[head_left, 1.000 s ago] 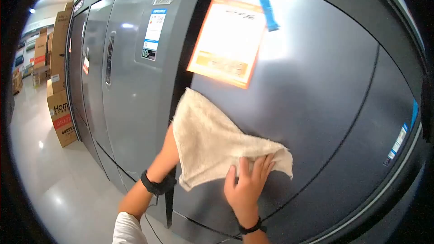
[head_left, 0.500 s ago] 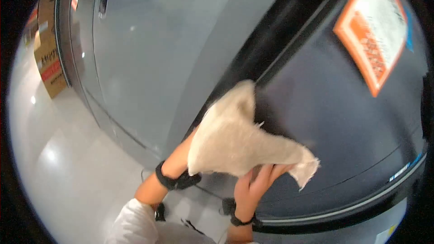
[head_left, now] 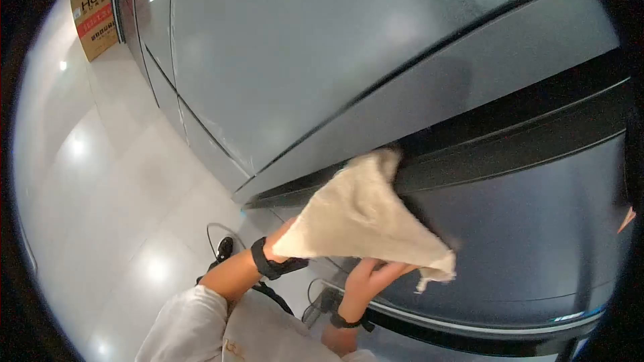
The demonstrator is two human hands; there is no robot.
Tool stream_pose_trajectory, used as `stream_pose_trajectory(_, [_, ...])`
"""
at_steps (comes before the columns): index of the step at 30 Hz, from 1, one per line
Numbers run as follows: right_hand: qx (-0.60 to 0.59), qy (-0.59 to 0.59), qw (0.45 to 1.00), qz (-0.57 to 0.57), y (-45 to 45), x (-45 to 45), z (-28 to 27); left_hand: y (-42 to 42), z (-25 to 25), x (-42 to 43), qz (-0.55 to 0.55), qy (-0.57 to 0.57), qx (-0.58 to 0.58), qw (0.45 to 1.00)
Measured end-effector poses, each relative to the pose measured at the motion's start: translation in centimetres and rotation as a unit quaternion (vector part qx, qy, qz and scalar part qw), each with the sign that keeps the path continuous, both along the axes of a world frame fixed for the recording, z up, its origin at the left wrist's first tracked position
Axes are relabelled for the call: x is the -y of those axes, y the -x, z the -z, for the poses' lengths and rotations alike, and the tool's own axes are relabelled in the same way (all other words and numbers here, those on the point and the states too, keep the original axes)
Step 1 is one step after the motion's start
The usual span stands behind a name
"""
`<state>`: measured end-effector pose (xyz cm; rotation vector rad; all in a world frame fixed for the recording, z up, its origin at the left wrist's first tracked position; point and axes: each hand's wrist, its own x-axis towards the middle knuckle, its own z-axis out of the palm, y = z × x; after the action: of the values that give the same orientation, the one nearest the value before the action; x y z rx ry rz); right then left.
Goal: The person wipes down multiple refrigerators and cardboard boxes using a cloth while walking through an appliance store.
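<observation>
A beige cloth [head_left: 362,218] is stretched between my hands in front of the dark appliance panel [head_left: 523,241]. My left hand [head_left: 283,233] is at its left corner; the cloth covers most of that hand, and its fingers are hidden. With my right hand [head_left: 372,279] I hold the lower right edge, thumb and fingers closed, the fingertips out of sight behind the fabric. One frayed corner hangs down past my right hand. Black bands circle both wrists.
A grey glossy door panel [head_left: 268,60] rises above a black recessed strip [head_left: 510,127]. At the far left stands a printed cardboard box [head_left: 94,20] on the shiny tiled floor [head_left: 127,181]. A thin cable [head_left: 209,234] lies near my shoe [head_left: 225,248].
My view has turned, so the strip now runs more level and the orange-edged label has nearly left at right. The cloth has spread into a flatter triangle, still at my hands.
</observation>
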<state>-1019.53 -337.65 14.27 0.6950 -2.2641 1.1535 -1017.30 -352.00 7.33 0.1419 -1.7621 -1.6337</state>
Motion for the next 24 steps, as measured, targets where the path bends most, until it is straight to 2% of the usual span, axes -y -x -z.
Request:
stream_pose_trajectory(2, [-0.025,-0.072,0.996,-0.039,-0.1,0.4,-0.4,0.1,-0.2,-0.7,0.000,0.008,-0.002,1.000])
stream_pose_trajectory(6, [-0.128,-0.261,0.956,-0.036,-0.2,1.2,-0.2,0.2,-1.0,1.4,0.004,0.033,-0.002,0.999])
stream_pose_trajectory(8, [-0.038,-0.371,0.928,-0.001,0.6,0.8,0.5,-0.9,-1.7,2.4,0.007,0.046,0.002,0.999])
stream_pose_trajectory(9, [0.099,-0.418,0.903,0.009,0.5,-0.4,1.0,-1.3,-2.5,2.5,0.009,0.051,0.002,0.999])
stream_pose_trajectory(10, [0.107,-0.413,0.905,0.006,1.0,-1.8,2.1,-1.4,-3.6,2.4,0.010,0.058,-0.006,0.998])
stream_pose_trajectory(13, [-0.030,-0.312,0.949,0.037,2.7,-7.2,5.6,0.0,-6.8,0.5,-0.019,0.097,-0.043,0.994])
stream_pose_trajectory(14, [-0.063,-0.277,0.956,0.066,3.1,-8.0,4.7,0.7,-7.1,-0.3,-0.035,0.106,-0.046,0.993])
stream_pose_trajectory(17, [-0.105,-0.156,0.973,0.134,2.4,-6.9,-3.5,2.2,-6.2,-2.9,-0.068,0.130,-0.049,0.988])
stream_pose_trajectory(18, [-0.061,-0.114,0.989,0.066,2.8,-8.3,-3.5,2.6,-5.5,-3.6,-0.074,0.139,-0.045,0.987])
stream_pose_trajectory(20, [-0.074,-0.057,0.996,0.003,3.6,-8.9,-0.7,2.8,-3.8,-4.3,-0.080,0.154,-0.030,0.984])
stream_pose_trajectory(23, [-0.104,-0.254,0.956,0.100,4.0,-7.6,0.7,1.9,-0.3,-6.6,-0.059,0.178,0.005,0.982])
stream_pose_trajectory(24, [-0.078,-0.259,0.957,0.104,3.6,-8.0,2.8,1.5,0.5,-7.3,-0.045,0.187,0.014,0.981])
